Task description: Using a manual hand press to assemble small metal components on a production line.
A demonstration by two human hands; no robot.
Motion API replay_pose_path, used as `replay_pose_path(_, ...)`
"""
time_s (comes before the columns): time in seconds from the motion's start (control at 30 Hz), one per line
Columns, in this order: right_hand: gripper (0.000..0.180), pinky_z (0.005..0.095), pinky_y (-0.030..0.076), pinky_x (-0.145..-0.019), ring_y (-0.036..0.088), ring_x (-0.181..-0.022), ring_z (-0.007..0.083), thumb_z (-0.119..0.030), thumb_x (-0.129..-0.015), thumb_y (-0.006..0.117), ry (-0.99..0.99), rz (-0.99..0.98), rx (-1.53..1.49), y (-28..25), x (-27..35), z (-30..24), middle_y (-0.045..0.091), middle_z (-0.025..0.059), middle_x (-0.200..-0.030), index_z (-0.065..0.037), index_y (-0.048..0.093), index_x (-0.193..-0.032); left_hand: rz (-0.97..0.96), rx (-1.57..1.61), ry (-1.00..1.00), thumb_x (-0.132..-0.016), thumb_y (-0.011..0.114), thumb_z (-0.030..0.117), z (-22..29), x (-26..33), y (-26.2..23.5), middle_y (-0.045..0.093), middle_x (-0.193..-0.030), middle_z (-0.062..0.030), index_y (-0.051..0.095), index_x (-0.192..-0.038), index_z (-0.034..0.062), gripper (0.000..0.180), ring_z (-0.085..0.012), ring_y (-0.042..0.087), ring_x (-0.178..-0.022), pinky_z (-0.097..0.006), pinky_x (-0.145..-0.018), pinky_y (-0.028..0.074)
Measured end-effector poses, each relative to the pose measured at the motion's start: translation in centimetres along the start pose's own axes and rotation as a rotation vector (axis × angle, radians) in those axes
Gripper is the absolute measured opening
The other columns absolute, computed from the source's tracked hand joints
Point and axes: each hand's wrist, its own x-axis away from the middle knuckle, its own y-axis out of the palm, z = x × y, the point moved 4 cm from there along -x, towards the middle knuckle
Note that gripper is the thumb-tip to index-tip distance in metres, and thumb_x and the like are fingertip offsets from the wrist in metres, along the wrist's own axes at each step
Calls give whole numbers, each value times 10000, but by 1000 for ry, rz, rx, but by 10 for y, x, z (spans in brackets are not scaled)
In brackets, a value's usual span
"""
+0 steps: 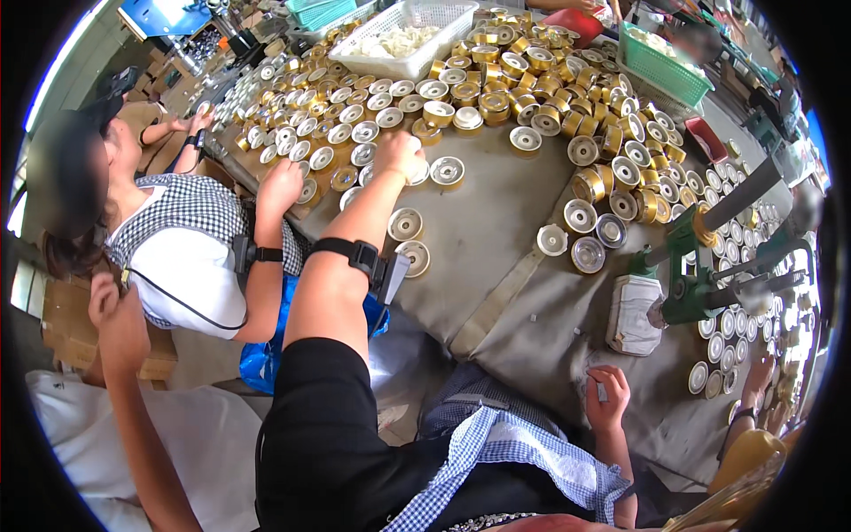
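Note:
My left arm reaches out over the table, and my left hand [401,158] is closed, fingers bent down among round gold caps. A pale disc edge shows beside its fingers; whether it grips that piece is hidden. Close by stand a gold cap with a white inner disc [447,172] and another gold cap [426,133]. Two more caps [406,224] lie near my left forearm. At the table's front edge, my right hand [607,396] is held palm up, its fingers loosely curled and apart with nothing visible in them.
Heaped gold caps [567,97] cover the table's far side. Beyond them stand a white basket [408,64] and a green basket [665,73] of pale pieces. A green hand press [687,266] stands at right. A co-worker [191,257] reaches in from the left; another person's hand [758,381] shows at right.

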Motion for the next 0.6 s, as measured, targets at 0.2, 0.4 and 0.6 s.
replay_pose_path(0.2, 126, 342, 502, -683, 629, -757, 288, 42, -736, 621, 84, 78, 40, -1, 18, 23, 631, 138, -825, -10, 640, -849, -180, -90, -131, -658, 719, 462, 0, 31, 15, 478, -1332, -180, 404, -1303, 53, 827, -324, 540, -1165, -429, -977, 445)
replay_pose_path(0.4, 154, 343, 497, -674, 619, -751, 296, 41, -742, 602, 135, 90, 24, -1, 21, 25, 625, 149, -849, -9, 637, -884, 42, 229, -130, -585, 781, 345, -3, 52, 12, 570, -1125, -179, 437, -1159, 67, 724, -375, 521, -1108, -453, -903, 472)
replay_pose_path(0.6, 221, 285, 484, -639, 603, -715, 201, 18, -743, 615, 230, 112, -32, -3, 19, 26, 634, 132, -918, -3, 629, -963, 342, 257, 356, -577, 812, 230, 86, 124, -41, 514, -1111, -189, 389, -1260, 61, 822, -368, 509, -1063, -440, -922, 446)
